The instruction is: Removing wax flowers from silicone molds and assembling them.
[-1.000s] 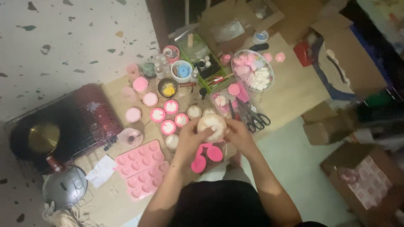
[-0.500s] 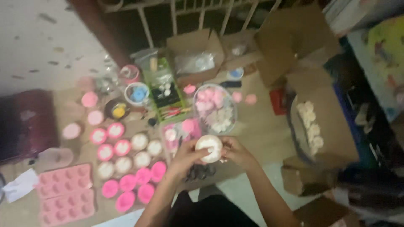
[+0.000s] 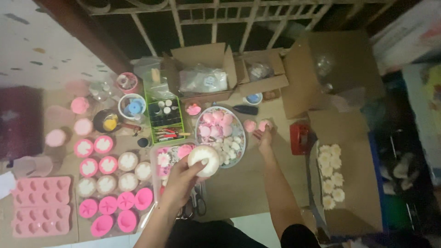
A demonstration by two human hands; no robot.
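My left hand point(image 3: 182, 177) holds a round white wax flower piece point(image 3: 204, 160) above the edge of a clear tray point(image 3: 161, 177) of flower shapes. My right hand point(image 3: 264, 137) is stretched forward, its fingers touching a small pink round piece point(image 3: 265, 124) on the table; another pink piece point(image 3: 249, 125) lies just to its left. Between the hands sits a glass bowl point(image 3: 201, 120) filled with pink and white flower pieces.
Round pink moulds point(image 3: 108, 204) and white-filled cups point(image 3: 128, 161) lie at the left, beside pink silicone trays point(image 3: 40, 212). A green organiser point(image 3: 164, 118), a small pan with yellow wax point(image 3: 109, 123), open cardboard boxes point(image 3: 204, 69) and a box of white flowers point(image 3: 331, 177) surround the work area. Scissors point(image 3: 198, 202) lie near me.
The view swung right and up. My right hand let go of the white piece and reached forward to the small pink piece; my left hand kept holding the white piece.
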